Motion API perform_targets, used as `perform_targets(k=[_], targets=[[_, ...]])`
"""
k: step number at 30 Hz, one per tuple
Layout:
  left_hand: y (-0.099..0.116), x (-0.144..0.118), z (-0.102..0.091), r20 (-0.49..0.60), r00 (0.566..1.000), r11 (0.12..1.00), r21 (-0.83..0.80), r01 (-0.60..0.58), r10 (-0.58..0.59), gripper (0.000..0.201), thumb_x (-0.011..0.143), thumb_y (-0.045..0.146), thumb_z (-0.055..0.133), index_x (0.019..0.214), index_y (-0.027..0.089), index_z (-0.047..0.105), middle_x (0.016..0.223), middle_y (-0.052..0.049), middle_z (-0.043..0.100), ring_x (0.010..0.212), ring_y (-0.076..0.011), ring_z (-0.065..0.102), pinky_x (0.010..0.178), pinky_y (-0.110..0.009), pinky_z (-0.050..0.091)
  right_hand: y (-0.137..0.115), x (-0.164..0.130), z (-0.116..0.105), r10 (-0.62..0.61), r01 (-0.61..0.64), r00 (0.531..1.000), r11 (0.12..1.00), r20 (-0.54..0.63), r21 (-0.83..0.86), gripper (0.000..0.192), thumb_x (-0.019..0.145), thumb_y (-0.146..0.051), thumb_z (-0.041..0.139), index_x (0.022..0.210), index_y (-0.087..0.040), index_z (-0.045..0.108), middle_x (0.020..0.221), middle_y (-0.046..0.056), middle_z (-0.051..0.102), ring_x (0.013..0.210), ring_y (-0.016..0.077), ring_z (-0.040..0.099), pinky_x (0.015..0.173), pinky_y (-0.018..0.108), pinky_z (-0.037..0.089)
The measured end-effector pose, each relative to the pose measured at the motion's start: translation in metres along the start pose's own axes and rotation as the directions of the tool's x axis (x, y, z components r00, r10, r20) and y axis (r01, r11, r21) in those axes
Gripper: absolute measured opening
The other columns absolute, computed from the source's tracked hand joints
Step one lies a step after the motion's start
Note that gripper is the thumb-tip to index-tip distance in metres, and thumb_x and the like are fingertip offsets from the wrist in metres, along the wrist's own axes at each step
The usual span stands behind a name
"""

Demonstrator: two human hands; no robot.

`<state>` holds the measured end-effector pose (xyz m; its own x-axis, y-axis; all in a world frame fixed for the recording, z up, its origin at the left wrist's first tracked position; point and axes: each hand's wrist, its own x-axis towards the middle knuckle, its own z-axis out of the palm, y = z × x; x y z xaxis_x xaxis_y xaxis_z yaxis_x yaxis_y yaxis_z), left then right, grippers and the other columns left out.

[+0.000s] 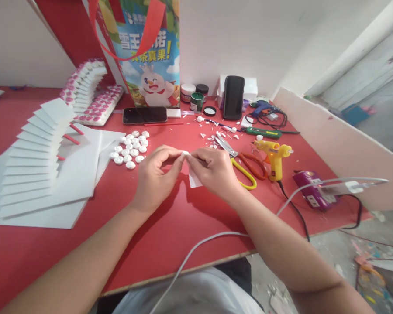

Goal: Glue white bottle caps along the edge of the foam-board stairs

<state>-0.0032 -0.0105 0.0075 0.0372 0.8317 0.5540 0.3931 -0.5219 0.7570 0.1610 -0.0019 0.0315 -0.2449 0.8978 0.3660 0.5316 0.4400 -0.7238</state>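
Left hand point(157, 172) and right hand point(212, 168) both pinch one small white piece point(185, 154), held above the red worktop point(170, 226) | white strip point(194, 179) under right hand | keep fingertip pressure light, even | scissors point(240, 161) just right of piece; open room toward near edge.

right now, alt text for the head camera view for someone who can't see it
Two hands, left hand and right hand, pinch a small white piece together over a red table. Small white rolled pieces lie left; scissors and a yellow glue gun lie right.
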Motion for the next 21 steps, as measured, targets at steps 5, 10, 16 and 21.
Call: perform_targets(k=[5, 10, 16, 21], targets=[[-0.002, -0.003, 0.003, -0.059, 0.956, 0.927, 0.265, -0.264, 0.289, 0.013, 0.098, 0.017, 0.062, 0.101, 0.018, 0.074, 0.095, -0.007, 0.076, 0.088, -0.0180, 0.071, 0.083, -0.031, 0.057, 0.000, 0.000, 0.000, -0.080, 0.080, 0.997, 0.996, -0.004, 0.039, 0.030, 0.098, -0.025, 0.056, 0.069, -0.017, 0.060, 0.060, -0.002, 0.051, 0.057, 0.0100, 0.044, 0.060, 0.026, 0.034], [-0.002, -0.004, 0.003, -0.045, 0.961, 0.941, 0.221, -0.255, 0.271, 0.018, 0.100, 0.016, 0.058, 0.103, 0.019, 0.076, 0.098, -0.008, 0.077, 0.089, -0.0190, 0.072, 0.083, -0.033, 0.057, 0.001, 0.000, -0.001, -0.008, 0.008, 1.000, 1.000, 0.014, 0.024, 0.032, 0.098, -0.026, 0.056, 0.068, -0.017, 0.059, 0.058, -0.002, 0.052, 0.056, 0.0106, 0.044, 0.060, 0.026, 0.033], [-0.009, 0.005, -0.006, 0.102, 0.990, 0.988, -0.113, 0.106, -0.095, 0.003, 0.089, 0.023, 0.076, 0.090, 0.021, 0.078, 0.090, -0.003, 0.075, 0.084, -0.0171, 0.070, 0.077, -0.029, 0.057, 0.007, 0.005, -0.009, -0.037, 0.032, 0.987, 0.999, 0.154, 0.038, 0.026, 0.096, -0.023, 0.057, 0.072, -0.016, 0.065, 0.065, 0.000, 0.058, 0.062, 0.0117, 0.049, 0.063, 0.026, 0.036], [-0.011, 0.007, -0.008, 0.205, 0.972, 0.969, -0.192, 0.155, -0.115, 0.012, 0.092, 0.027, 0.072, 0.099, 0.022, 0.080, 0.097, -0.004, 0.074, 0.089, -0.0175, 0.069, 0.080, -0.029, 0.057, 0.009, 0.006, -0.007, -0.019, 0.006, 0.985, 0.997, 0.170, 0.075, 0.024, 0.095, -0.022, 0.058, 0.075, -0.014, 0.069, 0.065, 0.000, 0.059, 0.060, 0.0107, 0.048, 0.061, 0.026, 0.035]])
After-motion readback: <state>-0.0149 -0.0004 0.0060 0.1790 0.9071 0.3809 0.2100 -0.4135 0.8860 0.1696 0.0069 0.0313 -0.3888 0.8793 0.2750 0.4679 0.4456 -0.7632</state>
